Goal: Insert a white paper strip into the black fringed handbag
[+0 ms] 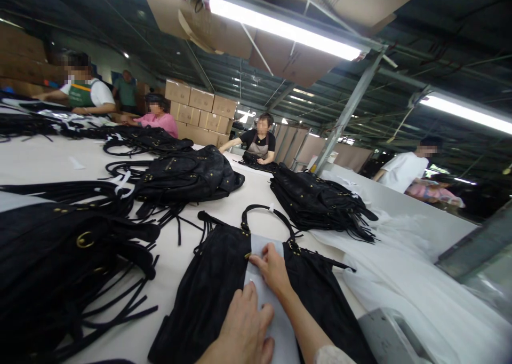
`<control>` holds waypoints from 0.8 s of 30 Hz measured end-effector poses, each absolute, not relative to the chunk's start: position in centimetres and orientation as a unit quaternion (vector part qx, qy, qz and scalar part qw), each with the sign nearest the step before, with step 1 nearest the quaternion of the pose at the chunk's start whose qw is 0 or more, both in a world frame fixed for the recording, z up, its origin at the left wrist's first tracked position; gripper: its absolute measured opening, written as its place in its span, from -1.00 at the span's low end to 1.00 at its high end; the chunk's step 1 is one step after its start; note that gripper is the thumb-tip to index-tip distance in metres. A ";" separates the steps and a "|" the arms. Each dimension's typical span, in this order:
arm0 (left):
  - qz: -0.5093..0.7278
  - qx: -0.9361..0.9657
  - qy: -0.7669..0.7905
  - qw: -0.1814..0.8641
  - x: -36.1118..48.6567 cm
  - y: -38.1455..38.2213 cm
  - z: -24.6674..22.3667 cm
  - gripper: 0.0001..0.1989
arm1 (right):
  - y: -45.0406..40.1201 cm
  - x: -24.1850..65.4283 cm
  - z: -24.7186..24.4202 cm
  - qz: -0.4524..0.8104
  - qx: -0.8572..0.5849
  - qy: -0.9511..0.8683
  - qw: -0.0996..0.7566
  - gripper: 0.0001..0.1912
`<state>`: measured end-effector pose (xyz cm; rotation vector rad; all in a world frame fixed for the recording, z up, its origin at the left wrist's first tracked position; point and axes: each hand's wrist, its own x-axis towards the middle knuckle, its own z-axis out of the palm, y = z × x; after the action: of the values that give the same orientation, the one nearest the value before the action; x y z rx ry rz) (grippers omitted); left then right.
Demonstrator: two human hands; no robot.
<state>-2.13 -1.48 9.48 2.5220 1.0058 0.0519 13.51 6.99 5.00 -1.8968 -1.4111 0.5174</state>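
Seeing one black bag (212, 284) up near, lying on one pale table (224, 213), with one looped handle (258, 207) pointing to the far side and one pale grey strip (260, 240) running down between two dark halves. Counting two bare hands on that bag. Got the left hand (240, 317) at the near end, laid over the strip with fingers loose and spread. Got the right hand (274, 268) a bit farther out, with fingers bent and thumb right by one small brass zip pull (248, 255); can't tell from here whether actually pinching that or just touching, sorry. Also spotting one bag stack (316, 198) farther off to the right, one dark bag pile (44, 257) at near left with a round gold buckle (85, 239), and one more dark heap (188, 174) beyond that. Counting at least five co-workers (258, 148) on the far side, plus one stack of cartons (200, 108) and three big tube lights (280, 26) lit overhead.
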 end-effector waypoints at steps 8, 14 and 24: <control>0.078 0.911 0.365 0.177 -3.2 -2.7 8.8 -0.55 | 2.0 14.4 8.8 0.275 -0.691 -0.578 0.336 -0.71; 0.067 0.922 0.349 0.157 -3.6 -2.8 10.3 -0.66 | -10.9 22.0 14.4 0.063 -0.741 -0.613 0.266 -0.60; 0.154 0.805 0.555 0.143 -12.9 2.2 14.0 -0.57 | -17.8 26.6 13.6 0.148 -0.807 -0.512 0.255 -0.58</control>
<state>-12.88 2.20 14.00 2.3213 1.6017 0.4440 26.56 -17.78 13.58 -2.1913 -1.3895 0.4014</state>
